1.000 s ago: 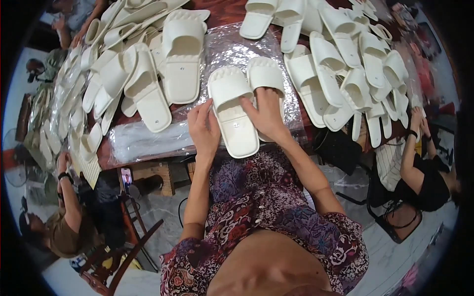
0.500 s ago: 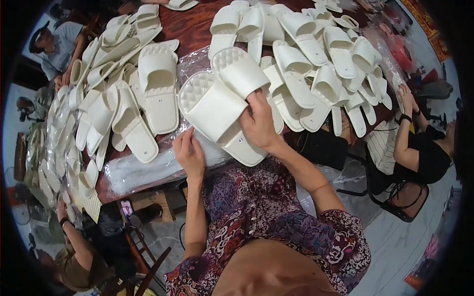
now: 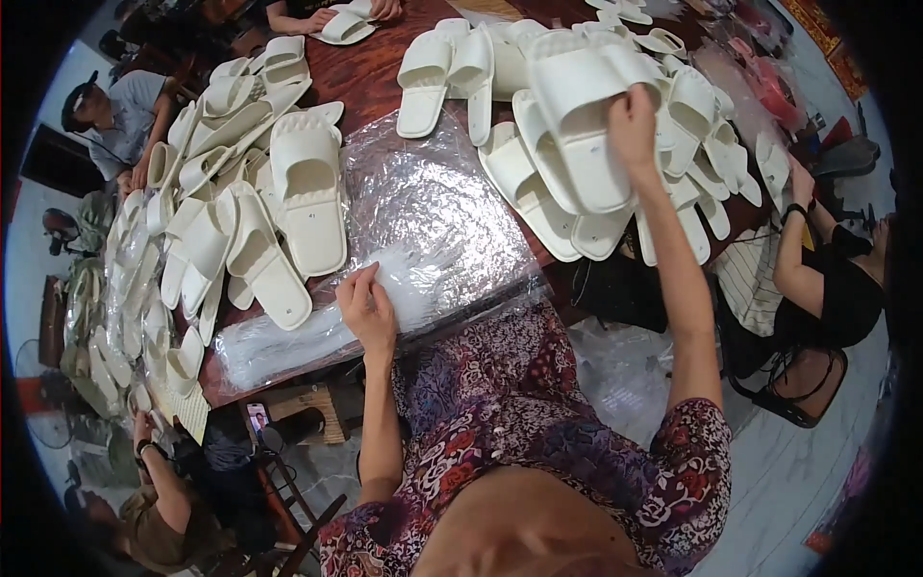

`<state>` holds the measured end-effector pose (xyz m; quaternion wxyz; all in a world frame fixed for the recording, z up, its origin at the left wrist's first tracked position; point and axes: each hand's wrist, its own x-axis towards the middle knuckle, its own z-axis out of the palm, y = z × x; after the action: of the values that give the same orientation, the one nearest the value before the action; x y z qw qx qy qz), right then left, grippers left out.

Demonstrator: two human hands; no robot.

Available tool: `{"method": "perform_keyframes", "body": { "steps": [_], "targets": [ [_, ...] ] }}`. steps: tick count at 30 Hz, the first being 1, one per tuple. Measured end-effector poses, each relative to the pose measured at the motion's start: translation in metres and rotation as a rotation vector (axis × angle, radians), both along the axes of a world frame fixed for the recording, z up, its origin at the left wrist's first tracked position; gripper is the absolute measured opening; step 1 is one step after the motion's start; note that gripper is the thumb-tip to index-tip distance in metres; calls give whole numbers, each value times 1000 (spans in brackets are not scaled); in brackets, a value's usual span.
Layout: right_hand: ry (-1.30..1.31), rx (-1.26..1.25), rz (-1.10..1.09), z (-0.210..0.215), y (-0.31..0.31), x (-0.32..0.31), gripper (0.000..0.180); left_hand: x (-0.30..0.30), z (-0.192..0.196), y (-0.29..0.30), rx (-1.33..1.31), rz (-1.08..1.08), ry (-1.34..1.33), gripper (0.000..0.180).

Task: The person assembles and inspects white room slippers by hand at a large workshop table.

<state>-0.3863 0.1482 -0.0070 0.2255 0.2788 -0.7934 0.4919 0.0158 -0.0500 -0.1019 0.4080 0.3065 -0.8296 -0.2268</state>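
Observation:
My right hand (image 3: 630, 120) is raised over the right side of the table and grips a pair of cream slide slippers (image 3: 577, 115), held together with the soles showing. My left hand (image 3: 365, 306) rests with bent fingers on a stack of clear plastic bags (image 3: 423, 226) spread over the dark wooden table (image 3: 370, 82). It touches the crinkled top bag near the table's front edge and holds nothing.
Piles of cream slippers lie to the left (image 3: 240, 221) and to the right (image 3: 577, 192) of the bags. Other people sit around the table: one at the far left (image 3: 111, 106), one at the right (image 3: 827, 279), one below left (image 3: 159, 481).
My right hand lifted the pair of slippers off the plastic bags and carried it up and to the right. My left hand stayed down on the bags.

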Motion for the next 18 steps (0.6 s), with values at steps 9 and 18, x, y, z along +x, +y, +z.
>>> {"method": "perform_keyframes", "body": {
  "steps": [9,18],
  "targets": [
    [237,341,-426,-28,58,-174,35,-1,4,-5,-9,2,45,29],
    [35,736,-471,-40,48,-218,55,11,7,-2,46,36,43,27]
  ]
}}
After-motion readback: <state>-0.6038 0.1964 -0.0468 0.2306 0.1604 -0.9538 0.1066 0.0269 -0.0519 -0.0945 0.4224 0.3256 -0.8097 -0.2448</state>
